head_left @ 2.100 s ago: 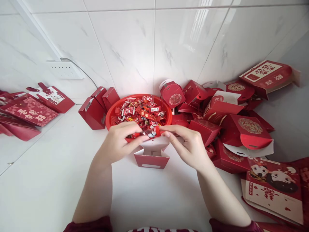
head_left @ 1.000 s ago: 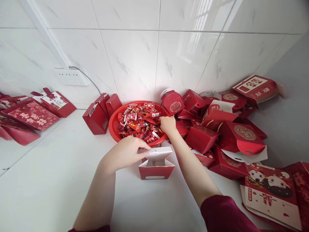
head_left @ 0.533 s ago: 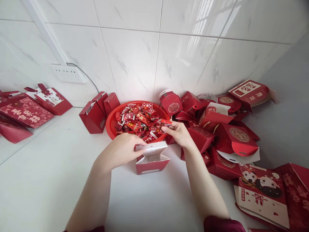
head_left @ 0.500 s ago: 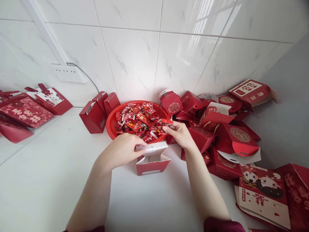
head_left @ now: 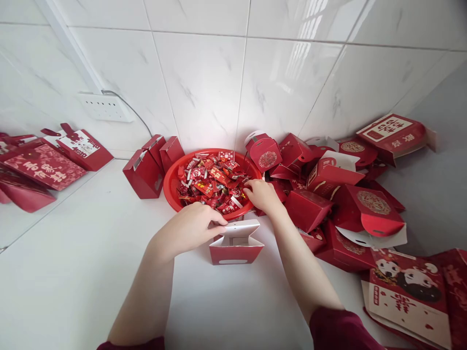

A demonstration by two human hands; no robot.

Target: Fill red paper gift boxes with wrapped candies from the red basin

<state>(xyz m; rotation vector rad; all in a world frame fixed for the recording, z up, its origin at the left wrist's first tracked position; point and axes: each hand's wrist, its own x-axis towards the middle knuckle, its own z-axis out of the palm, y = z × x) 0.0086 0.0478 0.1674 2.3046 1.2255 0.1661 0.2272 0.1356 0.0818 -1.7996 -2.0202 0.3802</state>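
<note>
A small red gift box (head_left: 236,254) stands upright on the white counter in front of me, its top open and its pale inside showing. My left hand (head_left: 193,224) pinches the raised back flap of that box at its left corner. Behind it is a red plastic basket (head_left: 168,187) heaped with wrapped candies (head_left: 215,181), mostly red. My right hand (head_left: 264,194) reaches over the basket's right rim, its fingers curled down among the candies. Whatever lies between those fingertips is too hidden to make out.
Several closed red boxes (head_left: 144,176) stand left of the basket. More red boxes (head_left: 368,209) lie piled on the right, close to my right forearm. Red gift bags (head_left: 47,165) sit at far left. A power strip (head_left: 105,107) with a cable is on the tiled wall.
My right hand has moved a little left and down into the candies; the red candy it held up is no longer visible in it. My left hand keeps its grip on the box flap.
</note>
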